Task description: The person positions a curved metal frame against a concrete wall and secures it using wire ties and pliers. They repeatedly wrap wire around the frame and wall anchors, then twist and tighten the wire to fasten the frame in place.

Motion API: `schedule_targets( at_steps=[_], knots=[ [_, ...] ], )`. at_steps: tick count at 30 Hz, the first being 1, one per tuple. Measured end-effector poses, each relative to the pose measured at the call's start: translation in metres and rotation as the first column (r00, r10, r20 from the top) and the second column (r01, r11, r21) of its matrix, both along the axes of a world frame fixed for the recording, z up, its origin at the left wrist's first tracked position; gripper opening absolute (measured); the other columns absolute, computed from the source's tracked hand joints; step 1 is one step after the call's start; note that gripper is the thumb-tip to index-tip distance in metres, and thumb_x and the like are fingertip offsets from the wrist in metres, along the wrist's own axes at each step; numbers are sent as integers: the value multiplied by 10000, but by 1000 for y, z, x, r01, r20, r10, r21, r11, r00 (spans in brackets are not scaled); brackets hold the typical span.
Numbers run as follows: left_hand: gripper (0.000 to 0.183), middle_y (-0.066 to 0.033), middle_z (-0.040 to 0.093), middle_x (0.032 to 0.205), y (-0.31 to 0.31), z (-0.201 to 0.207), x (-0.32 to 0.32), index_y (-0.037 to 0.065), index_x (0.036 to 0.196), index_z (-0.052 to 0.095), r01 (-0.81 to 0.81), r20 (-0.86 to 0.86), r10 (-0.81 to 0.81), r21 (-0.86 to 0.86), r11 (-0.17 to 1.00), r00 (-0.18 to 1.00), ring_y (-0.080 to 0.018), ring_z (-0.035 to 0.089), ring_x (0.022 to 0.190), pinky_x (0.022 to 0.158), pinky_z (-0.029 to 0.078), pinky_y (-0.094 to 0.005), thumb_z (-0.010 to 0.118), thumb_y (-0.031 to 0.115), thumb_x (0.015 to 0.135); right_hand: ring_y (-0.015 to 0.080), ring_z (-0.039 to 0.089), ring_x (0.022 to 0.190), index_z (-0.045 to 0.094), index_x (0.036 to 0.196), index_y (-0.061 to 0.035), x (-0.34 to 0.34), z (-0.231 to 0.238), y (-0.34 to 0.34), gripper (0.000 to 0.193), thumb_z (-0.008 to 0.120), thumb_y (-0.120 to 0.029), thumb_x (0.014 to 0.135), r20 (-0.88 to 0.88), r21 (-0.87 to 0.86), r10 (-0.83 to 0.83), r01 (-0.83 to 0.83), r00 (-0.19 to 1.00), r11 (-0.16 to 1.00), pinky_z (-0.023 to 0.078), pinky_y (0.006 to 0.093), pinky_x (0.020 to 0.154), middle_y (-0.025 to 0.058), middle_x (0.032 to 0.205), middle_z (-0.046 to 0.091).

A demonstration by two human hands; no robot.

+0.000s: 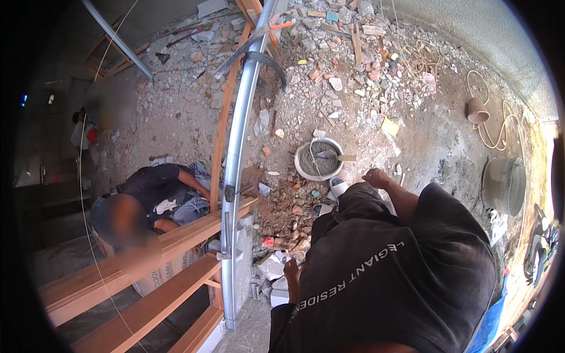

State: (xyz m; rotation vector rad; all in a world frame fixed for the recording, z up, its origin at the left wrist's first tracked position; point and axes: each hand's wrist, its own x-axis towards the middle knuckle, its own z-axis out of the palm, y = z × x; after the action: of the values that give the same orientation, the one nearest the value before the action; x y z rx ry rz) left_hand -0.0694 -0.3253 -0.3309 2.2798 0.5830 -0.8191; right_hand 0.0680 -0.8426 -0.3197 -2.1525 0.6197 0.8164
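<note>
I squat over rubble in a black shirt, with my knee and a white shoe [337, 185] in front of me. My right hand [376, 176] rests on my raised knee with its fingers loosely curled and nothing visible in it. Just beyond it stands a round white pan of grey mortar [301, 167] with a trowel [332, 156] lying in it. My left hand [291, 270] hangs low beside broken grey block pieces [271, 267]. Whether it holds anything is hidden.
A co-worker in a dark shirt [153, 188] crouches at the left beneath a wooden frame [147, 247]. A curved metal rail [235, 153] runs from top to bottom. A grey bucket [503, 185] and coiled rope [488, 132] lie at the right. Brick rubble [335, 70] covers the ground.
</note>
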Motion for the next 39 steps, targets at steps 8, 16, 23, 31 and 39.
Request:
schedule_targets(
  at_steps=[8,16,23,31,39],
  knots=[
    [357,-135,652,895,-7,-6,54,-17,1030,623,-371,184,415,-232,899,891,-231,611,799,729,468,-328,524,297,893,321,609,988,653,984,-10,-59,2,-34,459,590,-428,804,-193,-180,-82,47,978,983,468,412,846,212,1023,638],
    [345,-166,653,906,25,-14,-21,-8,1025,631,-566,10,582,-215,796,813,-245,638,834,747,490,-347,565,293,868,168,605,653,650,970,8,8,-29,44,380,612,-347,842,145,35,117,-123,983,992,492,326,617,122,786,648],
    [348,-133,660,956,34,26,-119,-19,1053,617,-703,-118,694,-75,707,711,-207,633,880,767,488,-322,565,281,884,344,599,982,588,1090,-37,174,-36,222,430,612,-382,836,618,-44,278,-321,736,946,474,397,832,194,1067,613],
    [361,-133,617,933,-33,66,-230,-49,1123,553,-922,-109,916,-21,386,386,-223,644,771,675,521,-316,559,228,892,364,373,1280,159,1424,-36,270,-31,392,1074,677,-604,675,133,-85,225,-215,965,973,201,462,1089,197,1327,464],
    [370,-146,656,944,-90,55,-243,-31,1078,597,-883,-271,853,20,469,447,-221,643,817,748,502,-327,567,281,882,328,551,1108,505,1231,-99,267,-56,418,615,632,-483,768,236,70,214,-236,948,969,371,419,991,186,1152,596]
  ],
)
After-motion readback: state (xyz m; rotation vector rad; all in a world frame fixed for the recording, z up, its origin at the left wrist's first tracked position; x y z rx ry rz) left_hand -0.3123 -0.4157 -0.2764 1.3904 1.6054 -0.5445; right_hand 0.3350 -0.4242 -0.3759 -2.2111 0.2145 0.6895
